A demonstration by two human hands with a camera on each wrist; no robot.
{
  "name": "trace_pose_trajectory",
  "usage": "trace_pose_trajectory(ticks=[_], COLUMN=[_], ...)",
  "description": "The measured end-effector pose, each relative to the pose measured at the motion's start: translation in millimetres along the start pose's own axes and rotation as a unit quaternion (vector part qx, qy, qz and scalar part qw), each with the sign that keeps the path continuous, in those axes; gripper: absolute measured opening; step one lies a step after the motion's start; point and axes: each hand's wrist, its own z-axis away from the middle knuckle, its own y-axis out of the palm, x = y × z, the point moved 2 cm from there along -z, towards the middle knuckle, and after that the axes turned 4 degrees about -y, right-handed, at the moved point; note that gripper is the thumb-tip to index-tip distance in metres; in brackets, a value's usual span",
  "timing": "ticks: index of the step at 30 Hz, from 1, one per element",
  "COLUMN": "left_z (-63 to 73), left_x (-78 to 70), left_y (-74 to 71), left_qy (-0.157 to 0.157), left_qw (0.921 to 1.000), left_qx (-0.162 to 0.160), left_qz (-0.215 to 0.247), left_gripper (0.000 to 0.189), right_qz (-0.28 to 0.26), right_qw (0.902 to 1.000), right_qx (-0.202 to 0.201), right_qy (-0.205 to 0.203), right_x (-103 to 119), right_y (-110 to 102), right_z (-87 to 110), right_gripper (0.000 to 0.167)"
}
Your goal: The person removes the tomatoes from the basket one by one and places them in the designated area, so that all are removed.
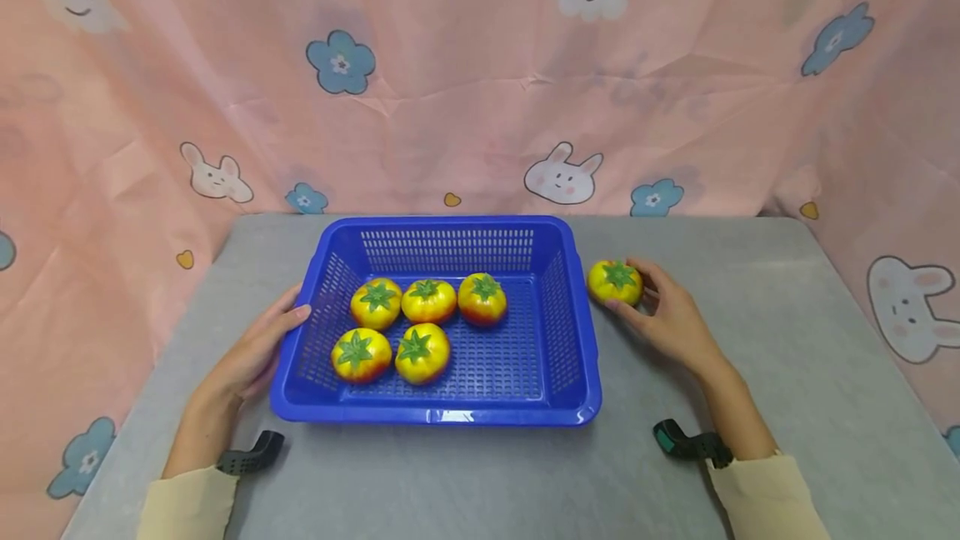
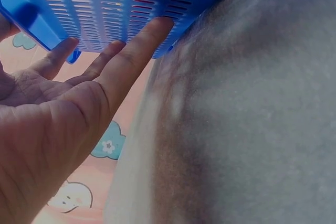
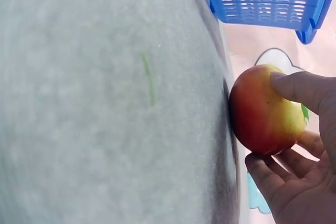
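A blue plastic basket [image 1: 438,415] with slotted walls stands on the grey table, with several yellow-and-red tomatoes [image 1: 423,353] grouped in its left half. Each tomato has a green star-shaped top. My left hand [image 1: 258,348] holds the basket's left side, thumb over the rim and fingers against the slotted outer wall [image 2: 121,9]. Just right of the basket, my right hand [image 1: 671,319] grips another tomato [image 1: 615,282] between thumb and fingers. In the right wrist view this tomato [image 3: 262,114] shows its red underside close against the table.
The grey table [image 1: 787,315] reaches back to a pink curtain [image 1: 450,123] printed with rabbits, clouds and flowers. Dark wrist straps [image 1: 251,454] with mounts sit on both forearms, below light sleeves.
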Motion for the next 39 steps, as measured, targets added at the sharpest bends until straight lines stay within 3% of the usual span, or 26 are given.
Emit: trace_pose_trajectory(ticks=[9,18,39], left_z=[0.4,5.6,-1.4], left_x=[-2.5,6.7,1.6], left_y=[-1.0,0.6,0.7], left_qy=[0.0,-0.016,-0.019], left_qw=[0.9999,0.9998,0.9994], left_qx=[-0.007,0.004,-0.019], left_qz=[-0.014,-0.01,-0.023], left_gripper=[0.065,0.067,0.068], right_qz=[-0.007,-0.01,-0.009], right_qw=[0.9998,0.9995,0.9998], right_qx=[0.012,0.026,0.006], right_qy=[0.013,0.017,0.019], right_x=[1.2,-3.2,-1.5], right_y=[-0.3,3.5,-4.2], right_z=[-3.3,6.2,1.3], right_gripper=[0.073,0.079,0.081])
